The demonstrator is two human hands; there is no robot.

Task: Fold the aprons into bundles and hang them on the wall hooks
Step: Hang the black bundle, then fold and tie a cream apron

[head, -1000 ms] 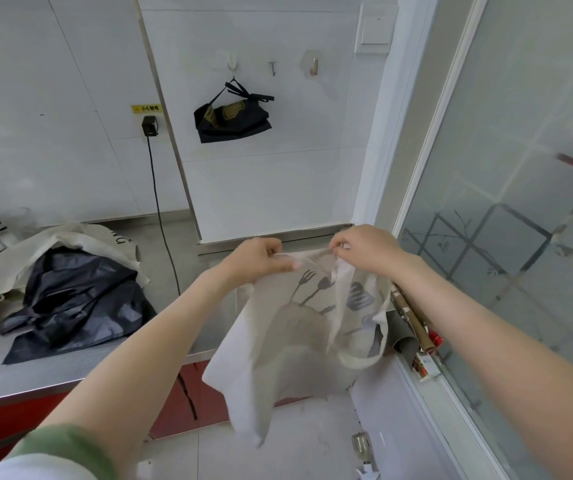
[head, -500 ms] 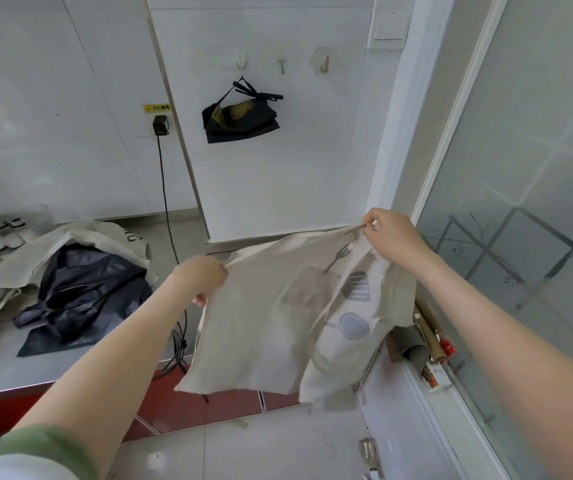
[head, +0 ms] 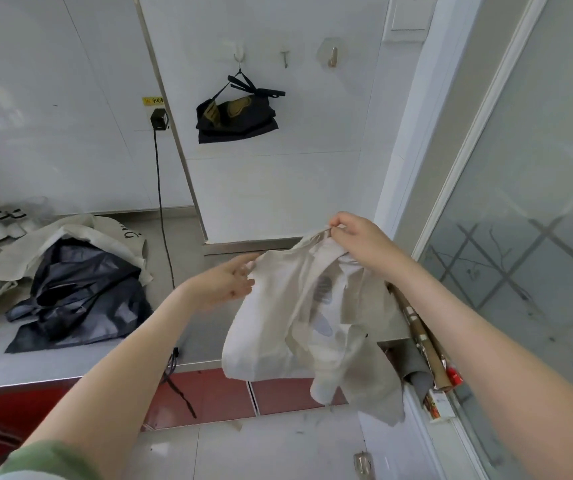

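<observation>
Ahead of you rises a white tiled wall (head: pixel 53 98), split by a slanting metal trim strip (head: pixel 170 133). Left of the strip you see a black plug (head: pixel 159 120) under a yellow warning label (head: pixel 152 100), its cable (head: pixel 158 188) dropping to the steel counter (head: pixel 80 365). Red cabinet fronts (head: pixel 215 393) sit below the counter, above pale floor tiles (head: pixel 261 452). On your right a white-framed frosted glass panel (head: pixel 538 202) carries a lattice pattern.

I am counting four aprons: one cream cloth apron printed with grey utensils (head: pixel 313 323), one folded black apron bundle (head: pixel 240 119), one loose black apron (head: pixel 80 292) and what looks like one crumpled cream apron (head: pixel 80 233). I am also seeing three small wall hooks (head: pixel 285 58) and one black wall plug (head: pixel 159 120), and I am working with two hands, my left hand (head: pixel 224 284) and my right hand (head: pixel 354 237).
</observation>
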